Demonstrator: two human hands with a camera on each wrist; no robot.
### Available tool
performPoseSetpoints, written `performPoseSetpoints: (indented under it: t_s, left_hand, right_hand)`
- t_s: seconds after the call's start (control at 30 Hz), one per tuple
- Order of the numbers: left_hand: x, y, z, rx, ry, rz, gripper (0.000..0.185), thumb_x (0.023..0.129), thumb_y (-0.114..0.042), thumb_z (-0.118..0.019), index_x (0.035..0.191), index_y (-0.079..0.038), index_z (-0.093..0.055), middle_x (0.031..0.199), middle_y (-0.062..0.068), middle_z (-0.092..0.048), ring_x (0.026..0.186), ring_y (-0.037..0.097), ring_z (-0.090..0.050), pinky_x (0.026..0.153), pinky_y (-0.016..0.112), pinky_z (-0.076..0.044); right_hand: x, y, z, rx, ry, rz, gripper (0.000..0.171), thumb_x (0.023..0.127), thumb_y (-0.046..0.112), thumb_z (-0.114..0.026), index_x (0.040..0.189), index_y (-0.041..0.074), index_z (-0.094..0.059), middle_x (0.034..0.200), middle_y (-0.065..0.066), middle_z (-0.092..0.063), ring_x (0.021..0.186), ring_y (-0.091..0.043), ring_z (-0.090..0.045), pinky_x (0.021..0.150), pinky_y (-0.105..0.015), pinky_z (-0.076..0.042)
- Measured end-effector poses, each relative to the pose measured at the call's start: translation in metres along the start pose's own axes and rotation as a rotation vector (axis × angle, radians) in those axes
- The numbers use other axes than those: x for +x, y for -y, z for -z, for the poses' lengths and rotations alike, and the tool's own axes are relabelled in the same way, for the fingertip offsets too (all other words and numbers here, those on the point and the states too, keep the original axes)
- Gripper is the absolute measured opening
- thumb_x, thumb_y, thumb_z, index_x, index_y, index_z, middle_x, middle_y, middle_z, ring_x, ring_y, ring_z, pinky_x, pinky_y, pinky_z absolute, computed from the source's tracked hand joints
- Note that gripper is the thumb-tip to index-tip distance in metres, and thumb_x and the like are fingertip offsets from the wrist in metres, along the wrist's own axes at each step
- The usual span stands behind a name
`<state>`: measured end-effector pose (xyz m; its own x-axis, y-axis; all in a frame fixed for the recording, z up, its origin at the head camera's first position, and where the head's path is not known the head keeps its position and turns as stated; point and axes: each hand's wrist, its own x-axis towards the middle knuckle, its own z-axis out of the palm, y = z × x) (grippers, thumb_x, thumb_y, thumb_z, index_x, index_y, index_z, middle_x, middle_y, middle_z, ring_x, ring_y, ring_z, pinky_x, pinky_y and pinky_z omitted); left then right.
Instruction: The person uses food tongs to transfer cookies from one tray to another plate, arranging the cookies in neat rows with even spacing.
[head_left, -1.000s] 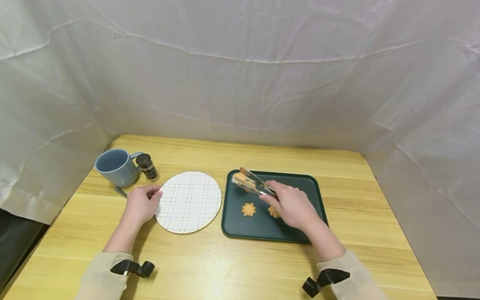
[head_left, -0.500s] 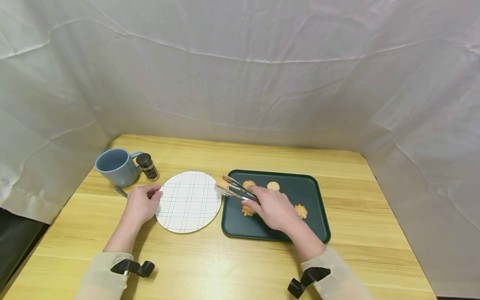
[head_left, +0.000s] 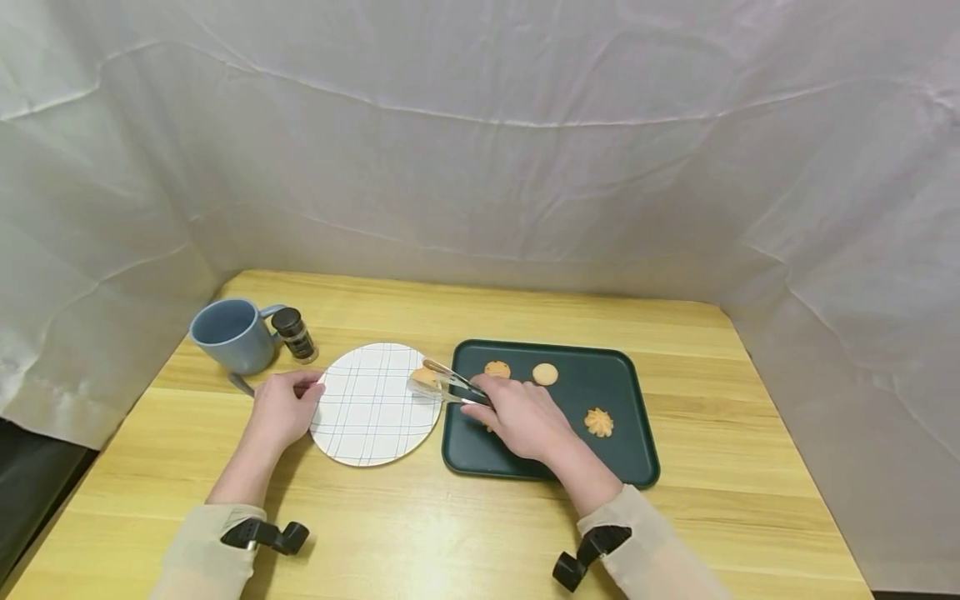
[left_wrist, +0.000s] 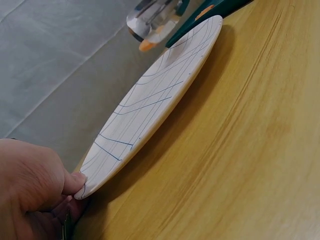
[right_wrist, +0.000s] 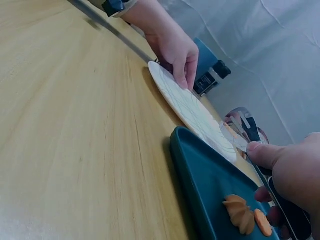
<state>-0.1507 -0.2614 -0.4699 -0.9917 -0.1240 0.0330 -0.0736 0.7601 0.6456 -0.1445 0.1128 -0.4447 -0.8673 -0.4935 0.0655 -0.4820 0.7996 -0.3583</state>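
My left hand (head_left: 281,408) pinches the left rim of a round white plate (head_left: 367,425) with blue grid lines; its thumb lies on top of the rim in the left wrist view. My right hand (head_left: 528,421) grips metal tongs (head_left: 459,378), which reach leftward from above the dark green tray (head_left: 585,379). Between the tong tips is a pale golden cookie (head_left: 425,377), over the plate's right side. On the tray lie a round plain cookie (head_left: 545,374), a speckled one (head_left: 497,368) and a flower-shaped one (head_left: 598,422). My right hand partly covers another.
A blue mug (head_left: 236,337) stands at the back left of the wooden table (head_left: 405,533). Beside its handle is a small black-capped spice jar (head_left: 296,335). A grey bar-like piece (head_left: 241,383) shows next to my left hand. Pale cloth (head_left: 480,183) hangs behind the table.
My right hand has carried the cookie in the tongs leftward from above the tray to over the plate's right side. My left hand has stayed at the plate's rim.
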Motion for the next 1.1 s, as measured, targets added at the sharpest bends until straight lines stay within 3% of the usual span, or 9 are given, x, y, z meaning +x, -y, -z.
performPoseSetpoints:
  t_s: [0.17, 0.37, 0.73, 1.1]
  left_hand:
    - [0.001, 0.002, -0.001, -0.001, -0.006, -0.005, 0.029, 0.105, -0.013, -0.063, 0.126, 0.003, -0.073, 0.106, 0.019, -0.076, 0.109, 0.042, -0.062, 0.104, 0.061, -0.035]
    - [0.001, 0.003, -0.002, -0.003, -0.01, -0.011, 0.029, 0.104, -0.013, -0.063, 0.125, 0.004, -0.074, 0.104, 0.019, -0.076, 0.107, 0.043, -0.063, 0.107, 0.062, -0.03]
    - [0.0, 0.003, -0.002, -0.002, -0.014, -0.023, 0.028, 0.104, -0.012, -0.063, 0.124, 0.005, -0.074, 0.103, 0.019, -0.076, 0.104, 0.042, -0.065, 0.107, 0.061, -0.03]
    - [0.0, 0.002, -0.001, -0.007, -0.021, -0.029, 0.028, 0.104, -0.012, -0.063, 0.124, 0.005, -0.074, 0.102, 0.019, -0.076, 0.103, 0.043, -0.066, 0.109, 0.061, -0.028]
  right_hand:
    - [0.004, 0.002, -0.004, -0.026, 0.022, -0.009, 0.048, 0.107, 0.056, -0.056, 0.14, 0.022, -0.064, 0.123, 0.003, -0.073, 0.088, -0.017, -0.07, 0.064, -0.036, -0.052]
    - [0.007, 0.004, -0.006, -0.043, 0.054, -0.022, 0.051, 0.107, 0.057, -0.054, 0.145, 0.023, -0.062, 0.13, 0.001, -0.071, 0.097, -0.023, -0.072, 0.071, -0.043, -0.057]
    - [0.011, 0.006, -0.006, -0.05, 0.055, -0.011, 0.053, 0.107, 0.057, -0.055, 0.143, 0.019, -0.062, 0.122, 0.0, -0.073, 0.083, -0.018, -0.068, 0.064, -0.038, -0.053]
    - [0.006, 0.006, 0.003, -0.024, 0.032, -0.032, 0.058, 0.106, 0.058, -0.057, 0.145, 0.016, -0.061, 0.12, 0.0, -0.073, 0.079, -0.014, -0.067, 0.059, -0.032, -0.049]
